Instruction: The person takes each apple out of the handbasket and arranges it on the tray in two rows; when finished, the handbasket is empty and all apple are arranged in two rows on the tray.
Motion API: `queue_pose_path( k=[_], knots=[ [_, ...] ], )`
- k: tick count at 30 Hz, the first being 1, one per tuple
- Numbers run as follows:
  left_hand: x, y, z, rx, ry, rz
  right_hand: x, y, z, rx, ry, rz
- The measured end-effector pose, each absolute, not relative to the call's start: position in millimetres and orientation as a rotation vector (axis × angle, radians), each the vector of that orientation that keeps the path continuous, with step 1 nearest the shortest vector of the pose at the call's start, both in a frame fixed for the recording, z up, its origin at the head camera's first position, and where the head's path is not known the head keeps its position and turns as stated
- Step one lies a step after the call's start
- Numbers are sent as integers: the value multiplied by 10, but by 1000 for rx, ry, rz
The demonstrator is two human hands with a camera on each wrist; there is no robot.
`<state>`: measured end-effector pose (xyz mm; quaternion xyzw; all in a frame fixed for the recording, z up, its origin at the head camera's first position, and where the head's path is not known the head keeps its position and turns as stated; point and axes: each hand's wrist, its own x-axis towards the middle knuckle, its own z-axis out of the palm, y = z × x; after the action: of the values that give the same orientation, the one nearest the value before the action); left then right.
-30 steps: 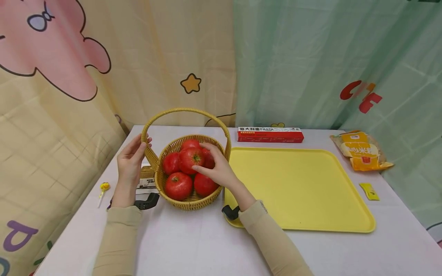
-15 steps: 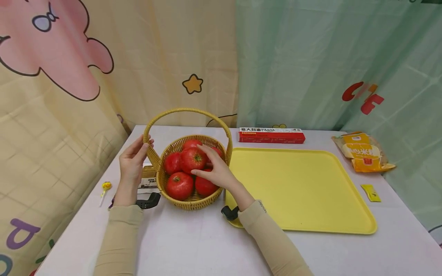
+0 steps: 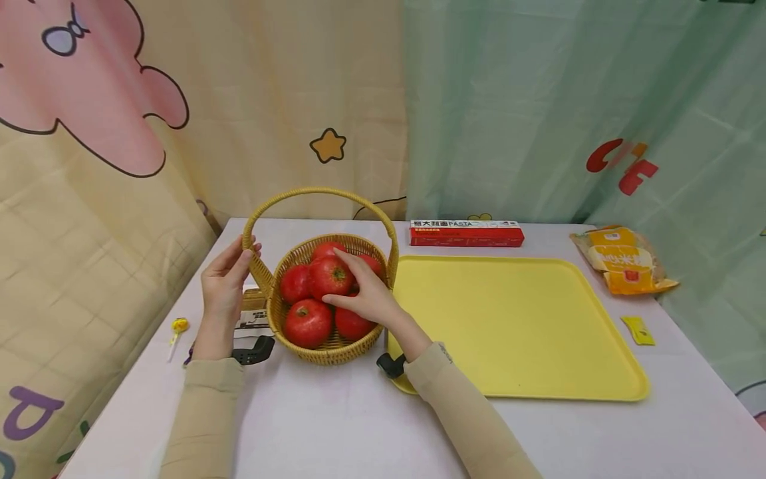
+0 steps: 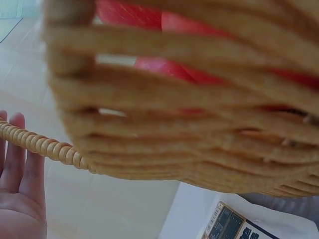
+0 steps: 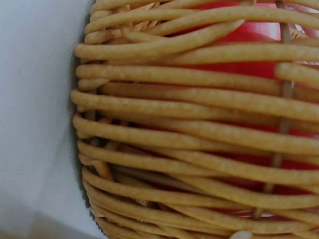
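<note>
A wicker basket [image 3: 329, 357] with a tall arched handle holds several red apples. My left hand [image 3: 223, 283] holds the left side of the basket handle [image 3: 320, 191], thumb in front and fingers behind it. In the left wrist view, the fingers [image 4: 31, 174] lie behind the wrapped handle. My right hand [image 3: 368, 293] reaches over the basket's right rim and grips the top apple [image 3: 330, 277], fingers at its upper edge and thumb at its lower edge. That apple rests on the others. The right wrist view shows only the woven basket wall [image 5: 189, 129], with red apples behind it.
A yellow tray [image 3: 509, 332] lies right of the basket, under the right forearm. Behind it stands a red pasta box [image 3: 467, 234]. An orange-and-clear food bag [image 3: 628, 261] and a small yellow packet [image 3: 638, 330] lie at right. A lollipop [image 3: 178, 327] and a flat packet [image 3: 254, 313] lie left.
My right hand has shifted left over the top apple, its thumb and fingertips now further round it. The left hand stays on the handle, and the basket has hardly moved.
</note>
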<state>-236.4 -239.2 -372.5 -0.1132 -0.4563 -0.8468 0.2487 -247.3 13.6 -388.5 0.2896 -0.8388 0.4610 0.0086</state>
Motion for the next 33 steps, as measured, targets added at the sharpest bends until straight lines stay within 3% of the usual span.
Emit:
queue_pose_path(
  k=[33],
  knots=[
    [-2342, -2414, -3721, -320, -1282, -2302, -2498, 71, -3899, 900, -2624, 1283]
  ],
)
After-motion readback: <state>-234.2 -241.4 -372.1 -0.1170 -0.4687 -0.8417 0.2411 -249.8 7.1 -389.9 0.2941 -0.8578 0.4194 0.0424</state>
